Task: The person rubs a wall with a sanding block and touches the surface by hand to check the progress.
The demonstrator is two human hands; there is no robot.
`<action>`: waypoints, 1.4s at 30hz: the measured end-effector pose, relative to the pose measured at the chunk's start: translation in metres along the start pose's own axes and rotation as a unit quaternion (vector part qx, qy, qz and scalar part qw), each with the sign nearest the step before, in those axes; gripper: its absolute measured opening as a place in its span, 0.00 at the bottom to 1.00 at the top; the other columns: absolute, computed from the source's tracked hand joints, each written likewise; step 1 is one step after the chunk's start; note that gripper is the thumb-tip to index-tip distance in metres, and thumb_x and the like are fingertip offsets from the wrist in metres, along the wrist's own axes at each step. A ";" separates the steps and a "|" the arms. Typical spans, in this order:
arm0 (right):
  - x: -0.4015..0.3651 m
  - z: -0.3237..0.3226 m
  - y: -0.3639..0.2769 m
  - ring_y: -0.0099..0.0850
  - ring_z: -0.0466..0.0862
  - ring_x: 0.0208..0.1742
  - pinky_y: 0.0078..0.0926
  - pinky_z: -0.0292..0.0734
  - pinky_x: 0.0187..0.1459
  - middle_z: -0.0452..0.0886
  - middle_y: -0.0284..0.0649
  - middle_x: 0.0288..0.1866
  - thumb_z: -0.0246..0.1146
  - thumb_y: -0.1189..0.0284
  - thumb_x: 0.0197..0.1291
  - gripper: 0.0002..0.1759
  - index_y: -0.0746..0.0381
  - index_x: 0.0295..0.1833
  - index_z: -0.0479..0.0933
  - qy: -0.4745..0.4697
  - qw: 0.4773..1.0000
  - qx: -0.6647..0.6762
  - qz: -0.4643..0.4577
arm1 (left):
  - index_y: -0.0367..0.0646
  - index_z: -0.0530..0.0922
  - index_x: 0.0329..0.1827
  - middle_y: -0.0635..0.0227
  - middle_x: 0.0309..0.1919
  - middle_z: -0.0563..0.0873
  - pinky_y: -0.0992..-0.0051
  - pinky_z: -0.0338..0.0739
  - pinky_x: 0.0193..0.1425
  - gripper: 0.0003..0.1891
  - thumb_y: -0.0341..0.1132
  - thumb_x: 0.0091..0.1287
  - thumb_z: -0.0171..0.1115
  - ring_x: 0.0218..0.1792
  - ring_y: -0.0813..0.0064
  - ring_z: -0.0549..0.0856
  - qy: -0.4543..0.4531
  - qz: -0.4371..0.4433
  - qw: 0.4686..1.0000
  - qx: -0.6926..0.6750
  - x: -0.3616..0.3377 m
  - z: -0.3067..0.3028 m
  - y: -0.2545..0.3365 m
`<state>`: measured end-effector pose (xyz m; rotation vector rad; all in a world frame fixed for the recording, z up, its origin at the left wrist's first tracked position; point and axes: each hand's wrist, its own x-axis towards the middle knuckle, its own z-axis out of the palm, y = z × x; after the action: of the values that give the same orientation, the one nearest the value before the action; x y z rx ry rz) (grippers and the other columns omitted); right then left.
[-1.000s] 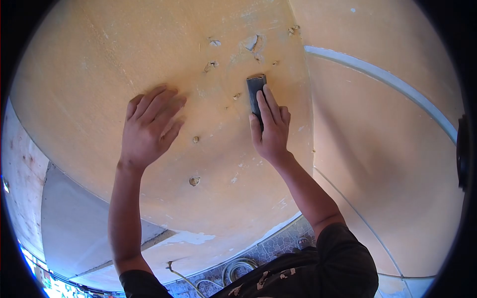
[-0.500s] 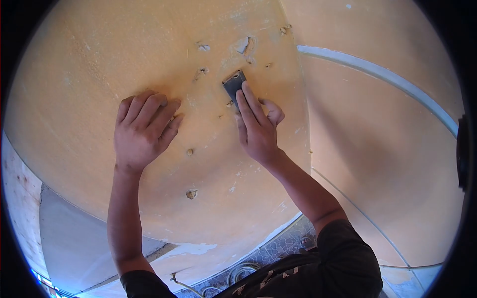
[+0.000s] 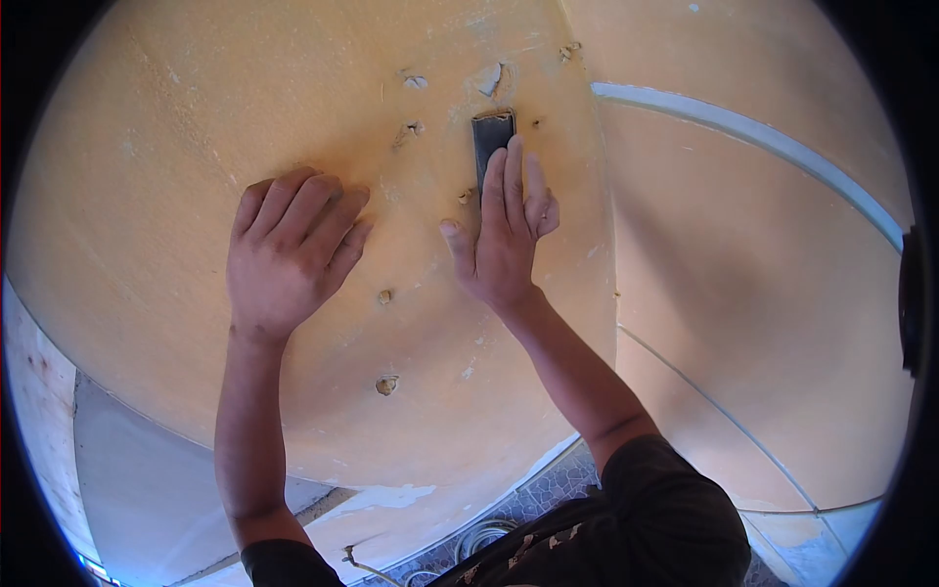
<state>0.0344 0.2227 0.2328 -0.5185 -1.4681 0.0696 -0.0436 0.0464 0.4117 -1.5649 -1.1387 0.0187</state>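
A dark sanding block [image 3: 494, 147], its folded paper edge showing at the top, lies against a tan wall [image 3: 323, 411]. My right hand [image 3: 507, 235] presses it to the surface, two fingers stretched along its face and the thumb off to the left. The fingers cover the block's lower part. My left hand [image 3: 284, 254] rests on the wall further left, fingers bent and slightly apart, nothing visible in it. Chipped holes surround the block: a large one [image 3: 491, 80] above, one [image 3: 411, 129] to the left, and one [image 3: 386, 384] lower down.
A pale blue-grey curved strip [image 3: 743, 127] crosses the wall on the right, beyond a vertical joint. Below, a tap [image 3: 350, 556] and a coiled hose [image 3: 479, 536] show near the patterned floor [image 3: 548, 489]. A grey panel [image 3: 147, 479] lies at lower left.
My right hand has turned the sanding block more upright and shifted it slightly up and right. Its thumb has spread left, away from the fingers. My left hand stays in nearly the same place.
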 end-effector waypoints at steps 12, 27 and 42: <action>0.008 0.003 -0.013 0.53 0.57 0.86 0.57 0.42 0.75 0.56 0.66 0.86 0.47 0.36 0.76 0.55 0.79 0.82 0.57 -0.025 0.999 0.002 0.021 | 0.48 0.89 0.50 0.72 0.49 0.86 0.65 0.77 0.61 0.13 0.37 0.63 0.73 0.56 0.69 0.85 0.006 0.010 1.000 -0.014 -0.001 0.000 -0.003; -0.015 0.002 -0.012 0.55 0.58 0.85 0.56 0.46 0.72 0.55 0.70 0.86 0.49 0.35 0.74 0.57 0.78 0.84 0.53 -0.025 0.999 0.026 0.007 | 0.44 0.81 0.33 0.66 0.55 0.87 0.55 0.72 0.75 0.08 0.34 0.61 0.74 0.65 0.62 0.83 -0.032 0.011 0.999 -0.043 0.007 0.001 -0.004; -0.074 -0.002 -0.012 0.52 0.61 0.85 0.56 0.45 0.73 0.59 0.67 0.86 0.41 0.33 0.76 0.55 0.78 0.81 0.60 -0.048 0.998 0.032 0.015 | 0.43 0.79 0.31 0.64 0.56 0.88 0.52 0.73 0.78 0.08 0.33 0.62 0.72 0.67 0.60 0.84 -0.018 -0.010 0.999 -0.039 0.006 0.004 0.002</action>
<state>0.0246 0.1850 0.1690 -0.4915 -1.5459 0.1662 -0.0414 0.0530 0.4118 -1.6270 -1.1971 -0.0107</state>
